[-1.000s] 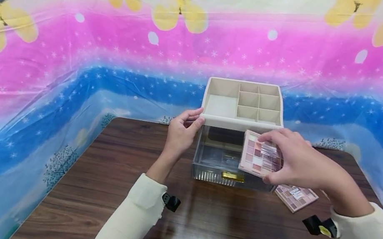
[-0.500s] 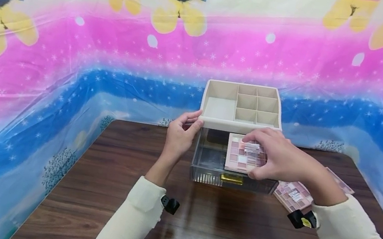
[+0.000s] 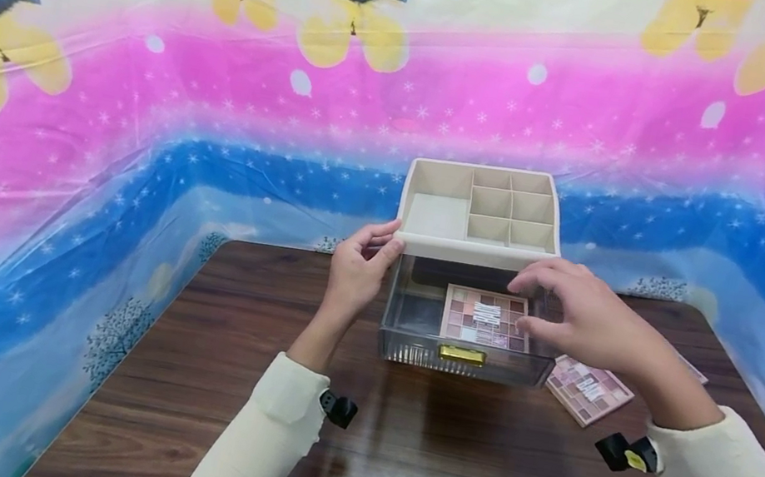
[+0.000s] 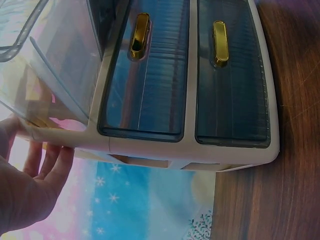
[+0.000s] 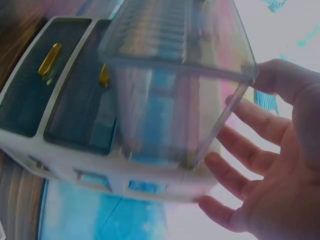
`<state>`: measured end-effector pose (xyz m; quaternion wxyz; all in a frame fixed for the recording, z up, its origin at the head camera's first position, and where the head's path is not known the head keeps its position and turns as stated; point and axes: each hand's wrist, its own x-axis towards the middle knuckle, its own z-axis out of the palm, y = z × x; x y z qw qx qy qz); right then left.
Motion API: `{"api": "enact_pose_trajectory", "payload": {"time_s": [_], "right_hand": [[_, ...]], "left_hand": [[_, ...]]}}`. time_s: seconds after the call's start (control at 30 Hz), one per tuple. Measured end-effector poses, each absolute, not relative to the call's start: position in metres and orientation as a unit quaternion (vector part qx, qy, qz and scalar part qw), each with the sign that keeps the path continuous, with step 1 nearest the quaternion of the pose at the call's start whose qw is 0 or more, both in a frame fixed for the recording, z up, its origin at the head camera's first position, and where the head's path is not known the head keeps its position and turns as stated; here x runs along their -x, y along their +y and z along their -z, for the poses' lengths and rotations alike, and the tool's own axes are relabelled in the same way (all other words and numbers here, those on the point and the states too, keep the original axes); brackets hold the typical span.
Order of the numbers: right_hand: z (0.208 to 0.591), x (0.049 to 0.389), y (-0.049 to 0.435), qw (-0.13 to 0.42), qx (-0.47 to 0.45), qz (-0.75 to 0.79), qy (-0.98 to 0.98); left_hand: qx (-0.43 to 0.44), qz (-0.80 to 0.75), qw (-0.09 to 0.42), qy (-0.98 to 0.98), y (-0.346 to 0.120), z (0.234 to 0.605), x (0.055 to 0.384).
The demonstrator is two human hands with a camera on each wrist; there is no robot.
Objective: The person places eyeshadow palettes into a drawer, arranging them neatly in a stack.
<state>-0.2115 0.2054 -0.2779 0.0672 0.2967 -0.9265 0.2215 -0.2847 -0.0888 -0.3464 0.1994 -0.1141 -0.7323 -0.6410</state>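
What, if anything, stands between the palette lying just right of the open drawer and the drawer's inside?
The clear right side wall of the open drawer stands between them, so the palette would likely need lifting over it. In the head view, the right hand also covers part of the opening on that side.

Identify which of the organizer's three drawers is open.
The top drawer, pulled forward with a palette inside; the middle drawer and bottom drawer sit closed below it.

Both wrist views near organizer (image 4: 160,85)
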Motion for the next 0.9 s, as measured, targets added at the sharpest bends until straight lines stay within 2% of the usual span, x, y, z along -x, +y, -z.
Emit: {"api": "enact_pose_trajectory", "payload": {"time_s": [0.27, 0.57, 0.9], "right_hand": [[0.294, 0.212, 0.241, 0.088, -0.191, -0.270, -0.940], [0.342, 0.236, 0.281, 0.001, -0.121, -0.204, -0.971], [0.399, 0.247, 0.294, -0.038, -0.088, -0.150, -0.984]], "left_hand": [[0.115, 0.639, 0.200, -0.734, -0.090, 0.346, 0.285], [0.113, 0.640, 0.200, -0.733, -0.091, 0.345, 0.287], [0.114, 0.638, 0.196, -0.735, -0.089, 0.346, 0.285]]}}
